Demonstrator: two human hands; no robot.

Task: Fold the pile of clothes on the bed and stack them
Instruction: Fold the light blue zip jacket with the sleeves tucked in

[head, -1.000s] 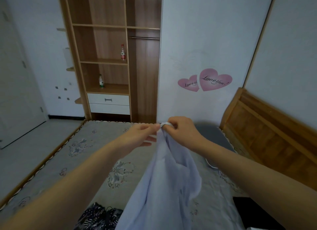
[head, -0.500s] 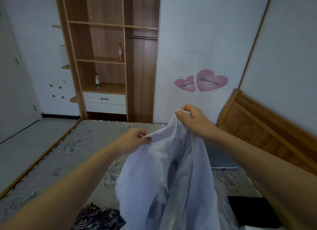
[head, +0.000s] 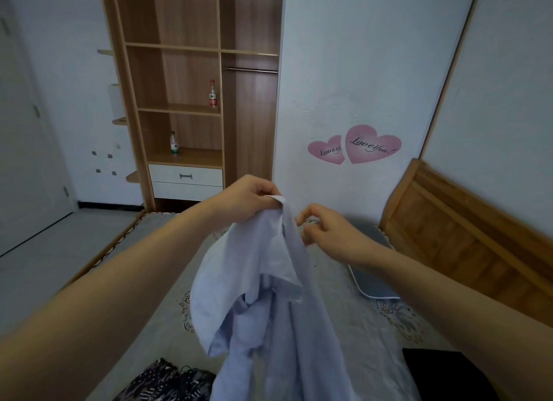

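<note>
Head view: the left hand (head: 248,197) pinches the top edge of a pale blue shirt (head: 269,296), fingers curled round the cloth, so that the shirt hangs bunched above the middle of the bed (head: 167,281). The right hand (head: 326,227) is just beside the shirt's upper edge with thumb and forefinger curled close together; whether they hold a bit of cloth cannot be told. A patterned dark garment (head: 167,382) lies at the near edge of the bed, a black one (head: 443,370) toward the near right corner, and a grey pillow (head: 371,266) at the right edge by the headboard (head: 466,227).

The step in hand appears to be finding the shirt's shoulders before folding. To do it well, the right hand should take the matching point on the other shoulder, the two hands should draw apart until the cloth hangs flat, and the shirt should be laid on a bare part of the bed away from the other garments.
</note>
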